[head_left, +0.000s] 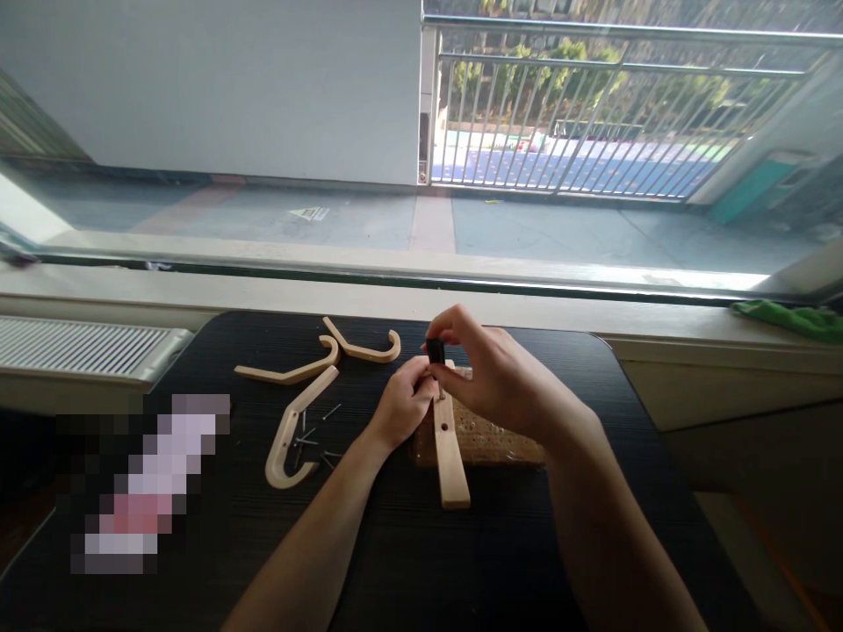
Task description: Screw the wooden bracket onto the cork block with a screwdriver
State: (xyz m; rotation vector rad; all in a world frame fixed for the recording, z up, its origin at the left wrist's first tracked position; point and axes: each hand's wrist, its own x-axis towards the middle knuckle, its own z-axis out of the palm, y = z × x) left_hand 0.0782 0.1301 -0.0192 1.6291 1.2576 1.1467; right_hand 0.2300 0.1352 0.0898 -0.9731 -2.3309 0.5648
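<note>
Right hand's grip (484, 364) is wrapped round one black screwdriver (435, 351); left hand's grip (407, 400) holds one wooden bar (451, 461) over one brown pad (497, 443). Three wooden hooks (280, 446) and some jumbled screws (331, 412) lie leftward on the black surface (401, 553), by one big window (527, 241).

triangular sign (305, 213), wording unreadable (too small)

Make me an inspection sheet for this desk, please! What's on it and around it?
Surface: black table, finely lined.
Things in hand: pale wooden piece, partly over a brown block; black-handled tool, roughly upright.
Clutter: three loose wooden hooks, scattered screws or nails; one pixelated patch, unreadable.
Hands: right hand holds the tool; left hand is at the wooden piece's far end.
Cables: nothing seen.
Surroundings: window, radiator, green cloth-like thing.
</note>
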